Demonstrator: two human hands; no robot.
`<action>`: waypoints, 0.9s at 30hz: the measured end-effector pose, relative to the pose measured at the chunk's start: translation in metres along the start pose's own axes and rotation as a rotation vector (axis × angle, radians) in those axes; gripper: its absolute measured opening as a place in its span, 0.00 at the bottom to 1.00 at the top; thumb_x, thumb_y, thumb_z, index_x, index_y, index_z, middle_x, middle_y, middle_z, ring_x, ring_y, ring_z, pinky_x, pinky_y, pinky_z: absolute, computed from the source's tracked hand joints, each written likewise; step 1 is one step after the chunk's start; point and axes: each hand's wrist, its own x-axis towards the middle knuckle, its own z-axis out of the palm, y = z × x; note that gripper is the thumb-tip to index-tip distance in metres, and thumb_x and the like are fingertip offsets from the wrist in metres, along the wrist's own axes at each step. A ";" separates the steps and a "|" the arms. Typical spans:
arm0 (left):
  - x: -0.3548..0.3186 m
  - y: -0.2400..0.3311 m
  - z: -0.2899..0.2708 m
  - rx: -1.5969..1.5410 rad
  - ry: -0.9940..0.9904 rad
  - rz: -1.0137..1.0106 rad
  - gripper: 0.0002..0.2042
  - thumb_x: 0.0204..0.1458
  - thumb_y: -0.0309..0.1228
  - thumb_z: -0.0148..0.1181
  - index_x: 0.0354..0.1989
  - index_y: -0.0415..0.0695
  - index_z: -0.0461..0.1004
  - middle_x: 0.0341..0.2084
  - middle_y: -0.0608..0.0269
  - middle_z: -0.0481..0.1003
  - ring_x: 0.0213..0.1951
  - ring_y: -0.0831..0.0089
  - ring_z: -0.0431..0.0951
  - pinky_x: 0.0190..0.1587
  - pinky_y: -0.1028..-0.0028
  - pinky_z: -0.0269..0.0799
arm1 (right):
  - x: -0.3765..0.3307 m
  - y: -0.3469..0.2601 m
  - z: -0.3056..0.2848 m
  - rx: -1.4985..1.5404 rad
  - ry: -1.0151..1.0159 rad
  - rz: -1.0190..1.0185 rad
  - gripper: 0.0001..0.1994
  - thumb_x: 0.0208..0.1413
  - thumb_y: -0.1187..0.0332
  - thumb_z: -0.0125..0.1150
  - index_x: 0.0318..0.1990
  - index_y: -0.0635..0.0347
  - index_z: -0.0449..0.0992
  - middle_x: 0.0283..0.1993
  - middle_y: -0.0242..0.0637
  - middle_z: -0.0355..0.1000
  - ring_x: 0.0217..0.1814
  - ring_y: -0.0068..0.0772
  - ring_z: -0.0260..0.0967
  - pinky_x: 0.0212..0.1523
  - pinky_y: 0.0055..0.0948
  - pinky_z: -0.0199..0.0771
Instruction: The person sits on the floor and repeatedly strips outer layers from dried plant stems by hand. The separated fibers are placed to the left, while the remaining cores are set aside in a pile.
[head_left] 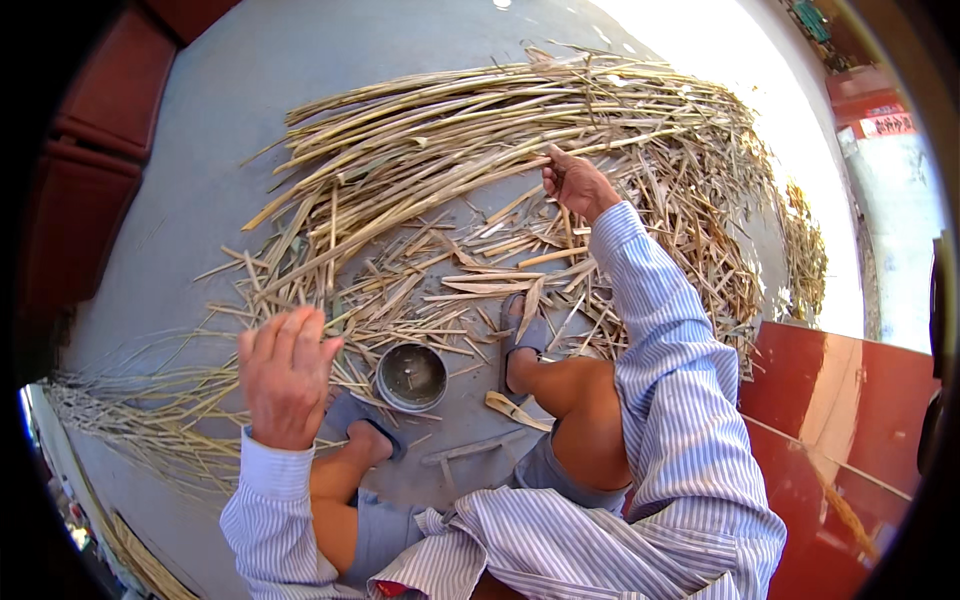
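A long heap of dry, straw-coloured plant stalks (430, 130) lies across the floor in front of me. My right hand (580, 185) reaches to its near edge. Thumb and forefinger pinch together at a stalk there; the other fingers curl in. My left hand (285, 375) is raised at the left with its back showing, fingers stretched out side by side and thumb apart, and I see nothing in it. Just right of that hand a round metal bowl (411, 378) stands on the floor with water-like liquid inside.
Stripped leaves and husks (690, 215) lie thickly at the right, and broken pieces surround my sandals (525, 328). Thin branching stalks (150, 410) spread at the left. Dark red cabinets (105, 120) stand at the far left. A glossy red panel (830, 400) is at the right.
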 end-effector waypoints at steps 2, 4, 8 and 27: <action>0.008 0.007 -0.015 0.098 0.138 0.050 0.20 0.44 0.33 0.69 0.46 0.42 0.75 0.44 0.62 0.76 0.45 0.64 0.75 0.45 0.65 0.65 | -0.029 0.001 0.036 -0.024 -0.061 0.010 0.09 0.63 0.61 0.57 0.36 0.57 0.74 0.28 0.28 0.73 0.28 0.19 0.71 0.27 0.19 0.77; 0.016 0.010 -0.024 0.151 0.246 0.066 0.21 0.44 0.35 0.69 0.46 0.42 0.75 0.44 0.64 0.76 0.46 0.67 0.75 0.46 0.65 0.65 | -0.066 0.006 0.076 -0.063 -0.083 0.007 0.10 0.63 0.60 0.58 0.36 0.57 0.74 0.30 0.29 0.74 0.27 0.18 0.70 0.27 0.18 0.76; 0.020 0.008 -0.040 0.169 0.244 0.010 0.19 0.45 0.37 0.67 0.44 0.42 0.75 0.40 0.63 0.78 0.42 0.68 0.76 0.45 0.66 0.65 | -0.149 0.016 0.150 -0.120 -0.171 -0.009 0.11 0.62 0.59 0.59 0.37 0.57 0.74 0.33 0.32 0.77 0.26 0.16 0.69 0.26 0.17 0.75; 0.035 0.013 -0.050 0.040 0.353 0.039 0.14 0.47 0.43 0.65 0.32 0.45 0.77 0.27 0.63 0.79 0.31 0.68 0.76 0.36 0.68 0.64 | -0.199 0.032 0.191 0.115 -0.271 -0.138 0.11 0.60 0.60 0.62 0.35 0.58 0.76 0.28 0.30 0.74 0.28 0.21 0.72 0.28 0.22 0.77</action>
